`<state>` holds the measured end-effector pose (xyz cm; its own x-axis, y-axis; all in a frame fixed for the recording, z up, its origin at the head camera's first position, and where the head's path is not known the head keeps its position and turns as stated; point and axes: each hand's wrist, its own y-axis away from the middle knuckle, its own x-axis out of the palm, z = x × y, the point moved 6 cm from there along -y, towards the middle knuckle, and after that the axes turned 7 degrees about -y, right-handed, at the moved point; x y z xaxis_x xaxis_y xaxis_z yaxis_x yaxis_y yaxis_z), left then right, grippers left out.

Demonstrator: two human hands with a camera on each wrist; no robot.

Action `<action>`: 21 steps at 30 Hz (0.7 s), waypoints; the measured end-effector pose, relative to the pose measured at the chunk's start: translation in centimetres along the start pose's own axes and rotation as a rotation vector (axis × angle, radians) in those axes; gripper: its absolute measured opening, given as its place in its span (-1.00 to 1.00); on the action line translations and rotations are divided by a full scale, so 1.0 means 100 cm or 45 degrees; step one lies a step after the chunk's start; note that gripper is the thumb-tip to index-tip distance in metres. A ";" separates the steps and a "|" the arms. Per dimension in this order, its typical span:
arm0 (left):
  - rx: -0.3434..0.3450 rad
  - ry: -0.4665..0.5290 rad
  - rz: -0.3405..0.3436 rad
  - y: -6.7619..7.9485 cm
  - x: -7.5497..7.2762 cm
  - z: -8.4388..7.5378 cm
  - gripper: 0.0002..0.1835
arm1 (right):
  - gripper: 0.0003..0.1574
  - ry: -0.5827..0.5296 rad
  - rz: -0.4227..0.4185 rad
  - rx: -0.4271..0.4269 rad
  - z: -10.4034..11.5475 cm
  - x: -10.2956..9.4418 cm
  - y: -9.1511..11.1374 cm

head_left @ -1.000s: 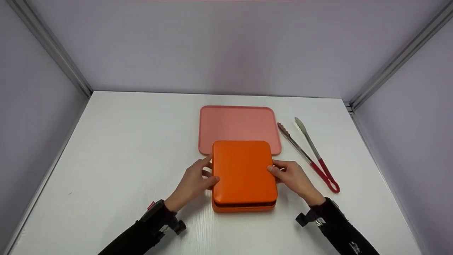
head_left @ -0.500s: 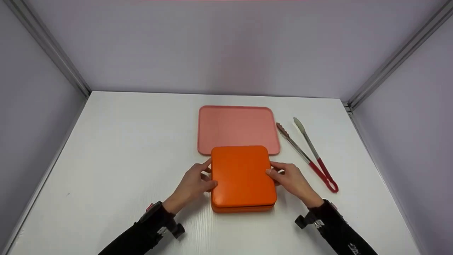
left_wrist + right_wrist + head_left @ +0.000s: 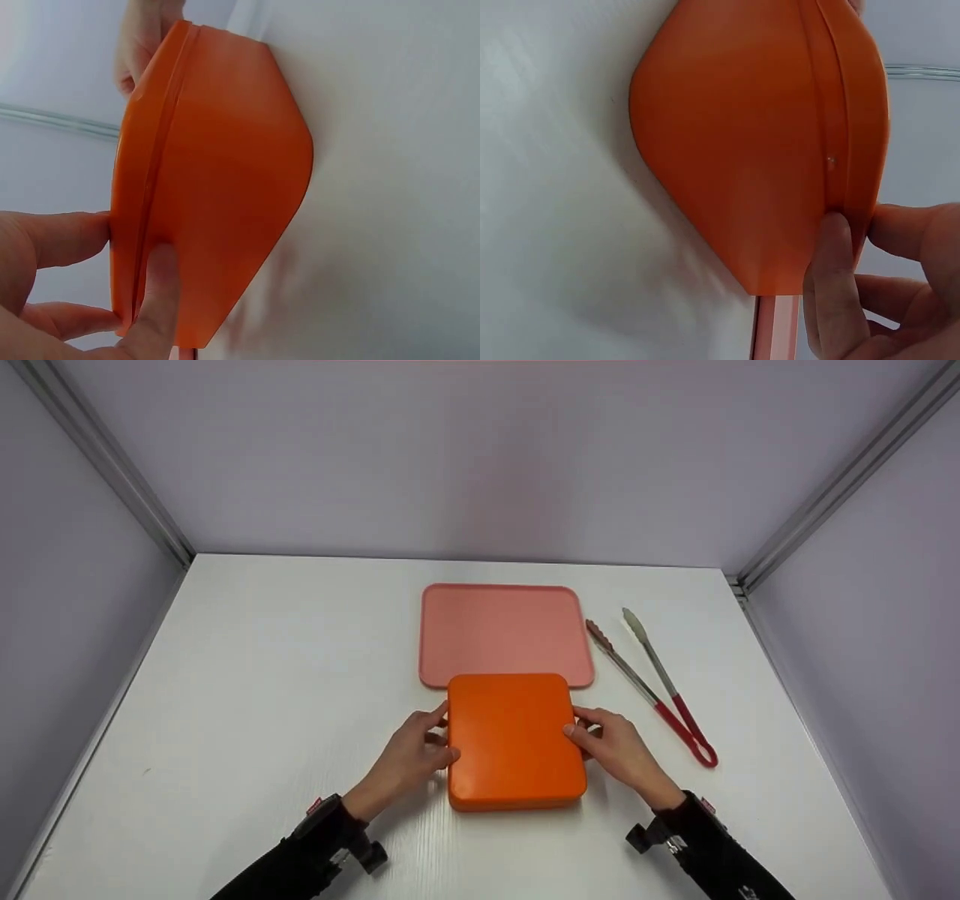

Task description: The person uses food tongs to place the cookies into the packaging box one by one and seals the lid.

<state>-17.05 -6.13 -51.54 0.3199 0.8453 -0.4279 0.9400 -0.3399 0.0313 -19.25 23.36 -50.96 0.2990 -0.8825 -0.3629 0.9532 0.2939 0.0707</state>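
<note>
An orange lidded box (image 3: pixel 225 165) stands on the white table in front of me. Its rounded lid (image 3: pixel 514 735) sits on the base, and a narrow seam runs along the sides in both wrist views. My left hand (image 3: pixel 409 754) pinches the lid's left edge, thumb on top and a fingertip at the seam. On the opposite side my right hand (image 3: pixel 619 742) grips the lid's right edge the same way, a fingertip (image 3: pixel 835 232) just at the seam. Whatever is inside the box is hidden.
Just behind the box lies a flat pink tray (image 3: pixel 502 622), its front edge partly overlapped by the box in the head view. Metal tongs with red handles (image 3: pixel 675 725) lie spread to the right. Pale walls enclose the table (image 3: pixel 285 660) at the back and sides.
The lid has come down onto the base, and the dark gap at its front has closed. Both hands have moved slightly down and nearer with it. Tray and tongs stay put.
</note>
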 end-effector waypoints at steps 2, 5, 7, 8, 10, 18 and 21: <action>0.079 -0.021 -0.017 0.000 -0.001 0.000 -0.19 | -0.30 0.068 -0.023 -0.053 0.002 0.000 0.001; 0.243 -0.152 -0.050 0.000 -0.002 -0.004 -0.15 | -0.18 0.210 -0.031 -0.169 0.006 0.002 0.004; 0.333 -0.269 -0.040 0.000 0.001 -0.006 -0.08 | -0.06 0.349 -0.013 -0.260 0.009 0.005 0.006; 0.369 -0.358 -0.024 0.000 0.005 -0.007 -0.04 | 0.01 0.417 0.007 -0.296 0.010 0.008 0.007; 0.395 -0.532 0.032 0.001 0.013 -0.006 0.04 | 0.13 0.579 0.069 -0.353 0.009 0.017 0.011; 0.459 -0.909 0.072 0.015 0.034 0.009 0.15 | 0.27 0.939 0.194 -0.397 -0.002 0.051 0.024; 0.480 -0.983 0.027 0.018 0.034 0.008 0.16 | 0.28 1.002 0.171 -0.403 0.001 0.052 0.026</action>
